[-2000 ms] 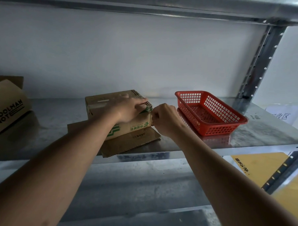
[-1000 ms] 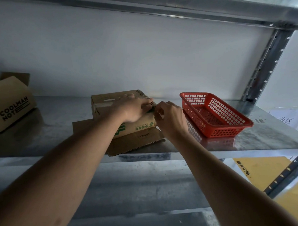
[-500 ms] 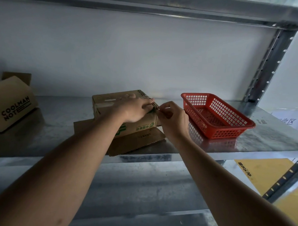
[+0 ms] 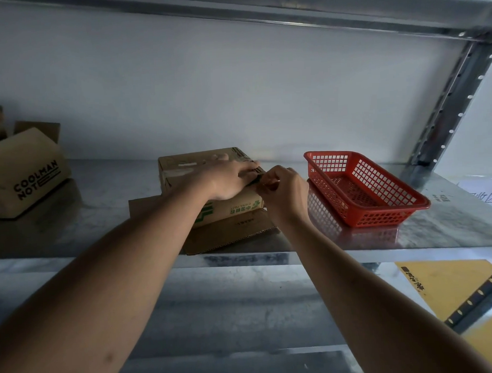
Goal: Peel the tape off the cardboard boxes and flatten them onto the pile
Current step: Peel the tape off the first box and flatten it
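A small brown cardboard box (image 4: 234, 208) with green print sits on a flattened cardboard sheet (image 4: 232, 233) on the metal shelf. My left hand (image 4: 227, 178) lies flat on the box's top, fingers stretched toward its right edge. My right hand (image 4: 284, 190) is at the box's upper right corner, thumb and fingers pinched together on the tape end there. The tape itself is too small and dark to make out clearly.
A red plastic basket (image 4: 363, 192) stands right of the box, close to my right hand. A larger box printed COOLMAN NOTE (image 4: 24, 176) sits at the far left. The shelf's front edge (image 4: 242, 258) runs below; an upright post (image 4: 444, 115) rises at the right.
My right hand has lifted from the box's right side up to its top right corner and now pinches there. My left hand stays pressed on the top.
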`<action>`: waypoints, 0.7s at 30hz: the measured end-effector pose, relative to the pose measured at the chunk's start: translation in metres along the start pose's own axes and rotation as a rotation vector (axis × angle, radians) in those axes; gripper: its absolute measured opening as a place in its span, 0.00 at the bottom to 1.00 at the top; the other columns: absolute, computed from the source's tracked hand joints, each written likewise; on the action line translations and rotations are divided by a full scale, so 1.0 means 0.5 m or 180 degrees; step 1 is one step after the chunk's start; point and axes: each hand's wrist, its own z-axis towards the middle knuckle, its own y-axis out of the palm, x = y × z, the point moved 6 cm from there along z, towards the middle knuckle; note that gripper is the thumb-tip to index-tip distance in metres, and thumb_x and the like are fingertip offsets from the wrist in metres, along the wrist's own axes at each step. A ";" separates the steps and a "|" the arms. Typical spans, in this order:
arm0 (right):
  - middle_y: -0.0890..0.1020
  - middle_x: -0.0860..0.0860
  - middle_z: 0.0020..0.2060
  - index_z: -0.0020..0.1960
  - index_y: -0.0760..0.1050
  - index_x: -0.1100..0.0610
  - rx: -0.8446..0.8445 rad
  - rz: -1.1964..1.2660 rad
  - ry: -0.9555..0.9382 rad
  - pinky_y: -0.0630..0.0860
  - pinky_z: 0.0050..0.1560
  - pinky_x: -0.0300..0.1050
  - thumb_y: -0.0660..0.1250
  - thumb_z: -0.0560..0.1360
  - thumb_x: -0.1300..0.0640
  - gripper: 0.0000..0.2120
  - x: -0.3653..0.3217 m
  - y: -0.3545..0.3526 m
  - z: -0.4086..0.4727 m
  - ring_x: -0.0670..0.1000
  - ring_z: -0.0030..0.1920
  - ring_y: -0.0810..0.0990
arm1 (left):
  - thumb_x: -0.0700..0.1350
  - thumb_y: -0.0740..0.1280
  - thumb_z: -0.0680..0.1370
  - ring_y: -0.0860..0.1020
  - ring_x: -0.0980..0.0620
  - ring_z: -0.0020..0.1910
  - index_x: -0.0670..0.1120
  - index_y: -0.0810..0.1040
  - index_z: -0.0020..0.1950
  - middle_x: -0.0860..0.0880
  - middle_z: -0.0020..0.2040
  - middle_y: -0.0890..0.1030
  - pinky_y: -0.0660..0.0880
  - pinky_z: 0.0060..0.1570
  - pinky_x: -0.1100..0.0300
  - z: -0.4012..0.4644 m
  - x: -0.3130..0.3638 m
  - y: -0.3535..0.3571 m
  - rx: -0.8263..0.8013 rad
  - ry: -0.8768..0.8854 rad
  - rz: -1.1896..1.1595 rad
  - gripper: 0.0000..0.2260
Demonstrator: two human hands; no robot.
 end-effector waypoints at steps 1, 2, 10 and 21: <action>0.84 0.47 0.41 0.41 0.82 0.50 0.0023 0.0044 -0.0018 0.69 0.39 0.37 0.76 0.72 0.61 0.07 -0.001 -0.004 -0.001 0.48 0.44 0.82 | 0.71 0.48 0.82 0.55 0.34 0.81 0.74 0.56 0.78 0.40 0.82 0.59 0.60 0.76 0.36 0.000 -0.002 -0.002 0.0012 -0.0005 -0.0004 0.23; 0.84 0.44 0.37 0.38 0.81 0.48 0.0049 0.0115 -0.0014 0.70 0.37 0.34 0.76 0.71 0.62 0.10 0.000 -0.008 -0.003 0.45 0.41 0.82 | 0.71 0.48 0.82 0.54 0.34 0.81 0.74 0.56 0.78 0.41 0.83 0.57 0.59 0.75 0.36 -0.001 -0.003 -0.003 0.0018 -0.0011 -0.0025 0.23; 0.84 0.42 0.31 0.36 0.84 0.49 0.0071 0.0436 0.0064 0.76 0.40 0.33 0.81 0.68 0.61 0.09 0.024 -0.032 -0.027 0.42 0.36 0.84 | 0.69 0.47 0.83 0.52 0.35 0.82 0.75 0.55 0.78 0.43 0.84 0.54 0.54 0.77 0.35 -0.002 -0.004 -0.001 0.0100 -0.0025 0.0021 0.22; 0.87 0.42 0.46 0.51 0.87 0.51 0.0334 0.0722 0.0270 0.82 0.51 0.40 0.72 0.76 0.62 0.09 0.025 -0.068 -0.006 0.39 0.47 0.84 | 0.67 0.45 0.84 0.55 0.35 0.81 0.73 0.55 0.80 0.39 0.82 0.58 0.58 0.75 0.36 -0.009 0.014 -0.006 0.0145 -0.0075 0.0218 0.22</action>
